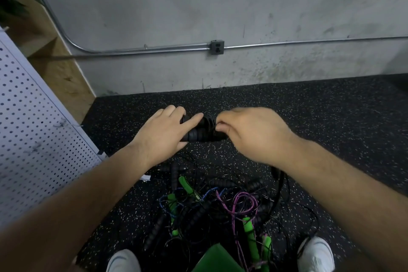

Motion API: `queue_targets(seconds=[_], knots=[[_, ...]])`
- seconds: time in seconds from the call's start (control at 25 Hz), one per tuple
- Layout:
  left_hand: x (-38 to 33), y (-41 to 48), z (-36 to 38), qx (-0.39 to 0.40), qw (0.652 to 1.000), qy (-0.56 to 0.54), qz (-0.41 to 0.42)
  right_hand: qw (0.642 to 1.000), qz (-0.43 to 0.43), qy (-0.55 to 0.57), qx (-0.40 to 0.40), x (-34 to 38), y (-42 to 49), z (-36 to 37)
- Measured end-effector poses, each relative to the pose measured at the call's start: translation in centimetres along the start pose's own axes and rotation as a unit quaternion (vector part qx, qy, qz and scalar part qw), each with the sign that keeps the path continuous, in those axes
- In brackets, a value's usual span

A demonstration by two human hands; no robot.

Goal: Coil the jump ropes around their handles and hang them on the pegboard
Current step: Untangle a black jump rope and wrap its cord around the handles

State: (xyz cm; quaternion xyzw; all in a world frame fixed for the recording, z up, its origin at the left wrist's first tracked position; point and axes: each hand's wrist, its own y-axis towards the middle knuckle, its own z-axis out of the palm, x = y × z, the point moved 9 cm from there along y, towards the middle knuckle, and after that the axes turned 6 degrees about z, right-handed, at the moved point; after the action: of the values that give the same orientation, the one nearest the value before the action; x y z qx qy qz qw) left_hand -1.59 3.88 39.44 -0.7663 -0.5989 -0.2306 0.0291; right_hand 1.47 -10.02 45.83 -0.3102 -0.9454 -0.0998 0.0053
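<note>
pegboard (33,117): white, running down the left edge of the frame

left hand (163,137): mid-frame, wrapped round the left end of the black handles (198,133), thumb lying over the top

black handles: ribbed, held between both hands at centre frame

rope pile (209,212): lower centre, a tangle of black, green, purple and blue on the speckled floor

right hand (249,134): fingers curled in, pinching at the handles' right end, can't tell if that's cord or grip

A tangle of jump ropes (212,210) lies on the floor (331,117), just ahead of two shoes (123,260). The pegboard (33,117) stands at the floor's left edge, the wall (198,6) along its far edge.
</note>
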Motion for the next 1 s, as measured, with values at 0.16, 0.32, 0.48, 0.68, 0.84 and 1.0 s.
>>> queue_targets(seconds=[0.16,0.32,0.48,0.68,0.84,1.0], knots=[[-2.3,0.0,-1.3,-0.056,0.994,-0.038,0.080,0.996,-0.029,0.088,-0.019,-3.7,1.7,0.4],[-4.2,0.1,-4.1,-0.099,0.980,-0.145,0.097,0.951,0.019,0.306,0.029,-7.2,3.1,3.2],[-4.7,0.3,-6.0,-0.106,0.973,-0.186,0.082,0.861,0.018,0.500,0.093,-5.6,2.0,6.1],[-1.9,0.5,-4.7,-0.091,0.984,-0.154,0.007,0.868,0.128,0.449,0.165,-2.0,-0.4,11.0],[0.2,0.5,-2.4,-0.050,0.985,-0.159,-0.046,0.861,0.126,0.445,0.210,1.0,-1.2,11.5],[1.8,0.1,0.1,0.009,0.983,-0.170,-0.066,0.889,0.094,0.374,0.245,3.7,-2.6,9.5]])
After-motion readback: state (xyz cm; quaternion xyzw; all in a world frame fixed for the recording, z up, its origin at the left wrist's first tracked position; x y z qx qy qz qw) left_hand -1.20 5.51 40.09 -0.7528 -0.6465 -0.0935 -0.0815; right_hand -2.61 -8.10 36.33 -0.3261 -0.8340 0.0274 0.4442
